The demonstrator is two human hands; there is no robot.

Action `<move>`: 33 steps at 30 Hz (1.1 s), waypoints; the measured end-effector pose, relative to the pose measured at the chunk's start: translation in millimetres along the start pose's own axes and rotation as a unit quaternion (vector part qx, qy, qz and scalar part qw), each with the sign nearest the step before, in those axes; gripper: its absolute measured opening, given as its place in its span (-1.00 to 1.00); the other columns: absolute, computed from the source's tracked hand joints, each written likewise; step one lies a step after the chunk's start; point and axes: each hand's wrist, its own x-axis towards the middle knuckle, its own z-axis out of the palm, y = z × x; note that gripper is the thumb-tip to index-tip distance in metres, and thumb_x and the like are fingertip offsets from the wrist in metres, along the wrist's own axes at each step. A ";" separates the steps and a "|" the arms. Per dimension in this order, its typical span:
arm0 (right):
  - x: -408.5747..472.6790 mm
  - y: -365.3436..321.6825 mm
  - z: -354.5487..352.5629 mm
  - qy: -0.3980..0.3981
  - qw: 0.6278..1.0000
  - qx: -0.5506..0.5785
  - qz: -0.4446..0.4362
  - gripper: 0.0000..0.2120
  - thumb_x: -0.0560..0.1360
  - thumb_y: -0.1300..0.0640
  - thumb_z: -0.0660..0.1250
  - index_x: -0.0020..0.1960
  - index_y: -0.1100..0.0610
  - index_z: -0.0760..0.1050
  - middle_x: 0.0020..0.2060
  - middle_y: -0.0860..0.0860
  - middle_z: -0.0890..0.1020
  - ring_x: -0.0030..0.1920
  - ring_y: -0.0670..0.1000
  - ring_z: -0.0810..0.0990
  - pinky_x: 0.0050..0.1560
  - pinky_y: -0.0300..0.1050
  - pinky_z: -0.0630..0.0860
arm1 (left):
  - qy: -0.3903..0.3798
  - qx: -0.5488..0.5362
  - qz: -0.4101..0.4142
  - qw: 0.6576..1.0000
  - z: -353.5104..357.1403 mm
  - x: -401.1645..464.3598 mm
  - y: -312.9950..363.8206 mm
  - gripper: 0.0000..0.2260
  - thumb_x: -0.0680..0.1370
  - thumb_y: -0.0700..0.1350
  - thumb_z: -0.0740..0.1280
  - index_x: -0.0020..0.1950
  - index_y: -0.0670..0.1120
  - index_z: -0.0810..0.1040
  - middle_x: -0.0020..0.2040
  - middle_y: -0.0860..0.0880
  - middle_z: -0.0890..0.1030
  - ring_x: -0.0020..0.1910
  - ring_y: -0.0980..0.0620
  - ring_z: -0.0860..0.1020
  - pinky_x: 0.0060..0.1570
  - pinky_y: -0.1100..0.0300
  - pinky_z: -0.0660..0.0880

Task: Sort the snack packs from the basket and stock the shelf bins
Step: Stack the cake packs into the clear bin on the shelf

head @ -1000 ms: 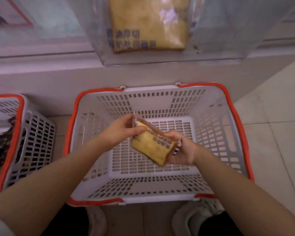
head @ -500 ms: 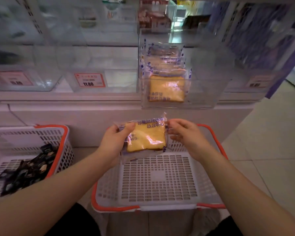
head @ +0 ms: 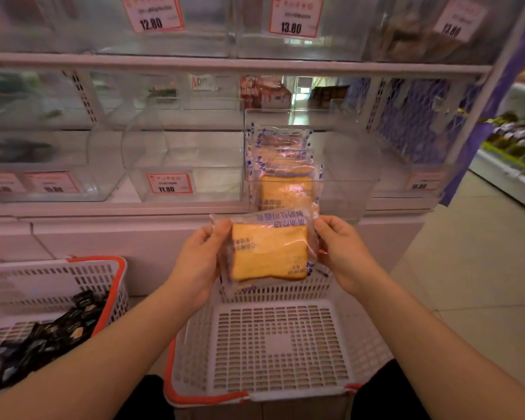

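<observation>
Between my two hands, just above the far rim of the white basket (head: pixel 273 353), I hold one bread pack (head: pixel 269 250) flat-on to me. My left hand (head: pixel 199 262) pinches its left edge, thumb on the front film and the other fingers curled behind. My right hand (head: pixel 341 253) pinches the right edge the same way, fingers (head: pixel 323 227) closed on the wrapper's seam. The pack's print reads upside down to me, and the slice inside looks roughly square, so I judge there is little long axis to worry about.

What matters for the coming move is that the clear shelf bin (head: pixel 312 165) lies straight ahead and above the pack, its front lip just beyond the pack's top edge. Matching bread packs (head: pixel 284 165) stand in it already, stacked towards its left side. Both hands seem about equally near; the right is perhaps a shade closer to the bin's open space, though the clear walls make this hard to judge. The pack must go up and forward over the lip.

To my left, a second basket (head: pixel 52 301) holds dark sachets (head: pixel 46 331).
</observation>
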 end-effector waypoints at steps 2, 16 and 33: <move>2.3 0.1 0.8 0.013 1.000 -0.004 -0.015 -0.81 0.61 0.14 0.13 -0.13 0.12 0.44 -0.39 0.04 0.48 -0.40 -0.01 0.43 -0.35 -0.10 0.40 | 0.020 0.006 -0.002 1.000 0.2 5.5 1.5 -0.86 0.51 -0.03 0.32 -0.12 -0.10 0.48 -0.27 -0.04 0.66 -0.34 0.06 0.62 -0.40 0.19 0.55; 2.4 -6.4 -1.3 -0.152 0.838 -0.455 -0.260 -0.93 0.59 0.04 0.15 -0.08 -0.08 0.31 -0.23 -0.02 0.60 -0.18 0.11 0.56 -0.14 0.09 0.51 | -0.204 0.457 0.170 0.849 11.2 30.4 -13.3 -0.50 0.38 -0.01 0.47 0.27 0.10 0.40 0.17 0.18 0.48 0.11 0.36 0.44 0.13 0.45 0.32; 30.6 -10.7 -38.1 -0.179 0.921 -0.341 -0.054 -0.79 0.35 0.20 0.49 -0.29 0.03 0.47 -0.46 -0.14 0.50 -0.43 -0.21 0.41 -0.36 -0.32 0.35 | -0.199 0.377 0.154 0.892 26.9 57.0 -13.6 -0.73 0.38 -0.08 0.49 0.00 0.16 0.55 -0.02 0.11 0.66 -0.03 0.13 0.62 0.04 -0.03 0.56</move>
